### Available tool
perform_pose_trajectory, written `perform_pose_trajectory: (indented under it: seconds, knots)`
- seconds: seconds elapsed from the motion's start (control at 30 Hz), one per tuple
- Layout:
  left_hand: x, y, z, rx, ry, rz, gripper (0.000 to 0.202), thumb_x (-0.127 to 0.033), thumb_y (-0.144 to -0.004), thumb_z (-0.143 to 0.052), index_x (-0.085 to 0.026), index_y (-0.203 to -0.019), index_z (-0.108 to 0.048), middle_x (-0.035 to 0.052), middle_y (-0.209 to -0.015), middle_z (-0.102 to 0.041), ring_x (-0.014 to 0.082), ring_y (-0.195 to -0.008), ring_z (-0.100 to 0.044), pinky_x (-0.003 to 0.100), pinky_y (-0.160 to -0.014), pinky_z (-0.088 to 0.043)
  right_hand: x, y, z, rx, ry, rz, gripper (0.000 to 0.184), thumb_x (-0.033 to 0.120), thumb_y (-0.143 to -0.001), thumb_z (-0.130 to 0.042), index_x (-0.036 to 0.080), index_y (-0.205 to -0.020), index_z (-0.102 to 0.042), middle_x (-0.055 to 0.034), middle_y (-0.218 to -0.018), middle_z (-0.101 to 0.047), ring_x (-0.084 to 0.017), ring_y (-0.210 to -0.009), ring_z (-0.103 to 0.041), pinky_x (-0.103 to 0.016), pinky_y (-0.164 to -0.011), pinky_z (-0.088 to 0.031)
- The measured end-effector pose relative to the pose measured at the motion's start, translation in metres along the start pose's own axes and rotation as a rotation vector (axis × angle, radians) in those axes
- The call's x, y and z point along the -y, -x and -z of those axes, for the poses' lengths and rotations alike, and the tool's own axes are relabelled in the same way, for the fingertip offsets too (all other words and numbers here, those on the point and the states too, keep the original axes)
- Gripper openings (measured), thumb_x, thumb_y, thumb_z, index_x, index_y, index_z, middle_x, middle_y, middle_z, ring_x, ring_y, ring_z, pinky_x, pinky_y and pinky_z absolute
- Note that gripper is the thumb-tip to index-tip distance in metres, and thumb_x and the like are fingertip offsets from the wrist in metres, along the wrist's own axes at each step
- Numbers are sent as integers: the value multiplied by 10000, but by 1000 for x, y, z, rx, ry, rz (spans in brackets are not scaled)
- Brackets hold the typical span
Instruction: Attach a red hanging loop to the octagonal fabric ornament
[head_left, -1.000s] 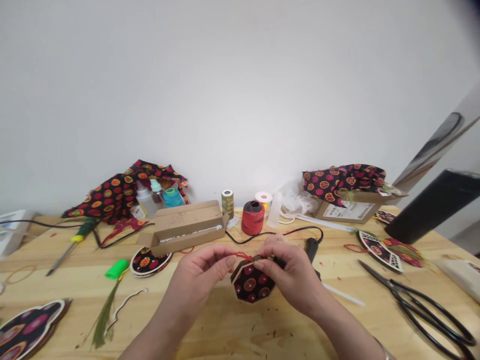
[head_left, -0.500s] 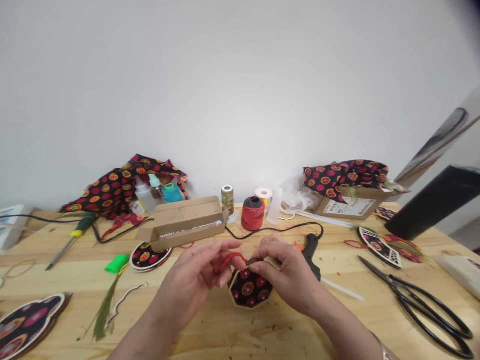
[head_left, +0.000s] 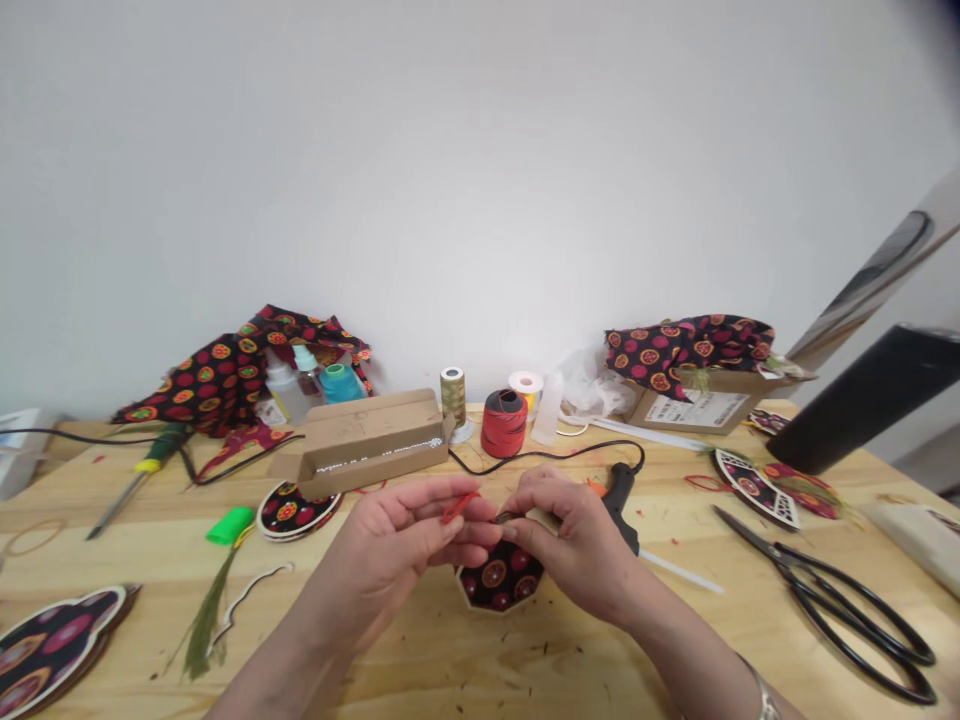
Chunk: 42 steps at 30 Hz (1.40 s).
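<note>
My left hand [head_left: 405, 535] pinches a short loop of red cord [head_left: 459, 506] between thumb and fingers. My right hand [head_left: 577, 540] grips the top of a small octagonal wooden piece [head_left: 499, 582] covered in black fabric with red and orange dots, held just above the wooden table [head_left: 465, 660]. The two hands meet at the top edge of the piece, where the cord joins it. The fingers hide that join.
A black glue gun [head_left: 621, 492] with its cable lies just behind my right hand. Large black scissors [head_left: 840, 600] lie at the right. A cardboard box [head_left: 367, 452], a red thread spool [head_left: 503, 422], bottles, patterned fabric [head_left: 225, 375], a screwdriver [head_left: 139, 478] and fabric-covered shapes [head_left: 289, 510] stand around.
My left hand has drawn the red cord into a tighter pinch closer to the right hand. The octagonal piece sits a little lower under the fingers.
</note>
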<state>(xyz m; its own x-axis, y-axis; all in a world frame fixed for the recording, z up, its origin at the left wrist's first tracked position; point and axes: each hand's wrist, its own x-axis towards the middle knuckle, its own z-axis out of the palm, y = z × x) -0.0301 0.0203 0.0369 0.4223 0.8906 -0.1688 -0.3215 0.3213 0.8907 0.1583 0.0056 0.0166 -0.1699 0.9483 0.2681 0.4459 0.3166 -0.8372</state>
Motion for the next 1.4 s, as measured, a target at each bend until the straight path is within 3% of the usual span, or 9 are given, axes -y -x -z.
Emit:
perform_pose_trajectory:
  seconds: [0.1,0.2,0.33,0.43,0.6,0.77,1.1,1.4]
  knots:
    - [1,-1,0,-62,-65,-15,199,-224,-675,-753,-149,-857,-725,81,-753,-742,159,-590,-673,217,-523,-502,1,0,0,4,-17,2,66,149,-756,-641,190,-717,-674,-5,-727,-552,-150,-739,-543,-300,-697,-422]
    - [4,-4,1,-114,-139,-63,129,-262,-684,-745,-147,-737,-721,22,-591,-687,49,-393,-512,143,-382,-351,2,-1,1,2,-23,12,55,151,-750,-646,189,-724,-675,-10,-744,-562,-158,-758,-542,-312,-722,-424]
    - [8,-5,2,-167,-277,-121,157,-310,-708,-725,-154,-695,-716,-40,-487,-546,26,-418,-378,137,-382,-246,3,-1,2,11,-38,17,52,149,-746,-643,182,-716,-670,-15,-741,-571,-166,-765,-534,-323,-724,-419]
    - [12,-5,3,-145,-353,-140,197,-354,-736,-690,-161,-710,-720,-38,-528,-520,52,-482,-385,157,-431,-281,3,0,2,27,-61,40,39,165,-749,-649,183,-724,-673,-15,-740,-573,-168,-771,-531,-324,-723,-416]
    - [13,-4,3,-124,-368,-74,261,-419,-731,-665,-168,-750,-733,23,-663,-639,140,-611,-535,231,-557,-411,3,1,1,48,-87,48,54,153,-746,-655,192,-744,-693,-10,-727,-553,-164,-760,-524,-319,-720,-416]
    - [9,-6,0,-131,-406,-86,192,-312,-669,-743,-185,-812,-732,12,-780,-679,161,-759,-584,250,-713,-453,2,0,1,35,-85,48,58,151,-745,-657,195,-736,-694,-4,-718,-553,-161,-749,-525,-316,-712,-416]
    - [15,-6,1,-129,-255,-13,255,-321,-706,-716,-170,-912,-725,32,-720,-707,153,-661,-605,251,-630,-455,3,0,1,6,-54,79,41,174,-748,-665,195,-719,-686,-3,-694,-568,-164,-745,-516,-316,-709,-409]
    - [14,-6,0,-114,-338,-56,172,-334,-726,-696,-176,-772,-745,20,-718,-695,153,-688,-594,240,-651,-448,5,0,1,0,-83,51,44,161,-738,-665,190,-735,-699,-11,-696,-568,-167,-740,-527,-321,-712,-417]
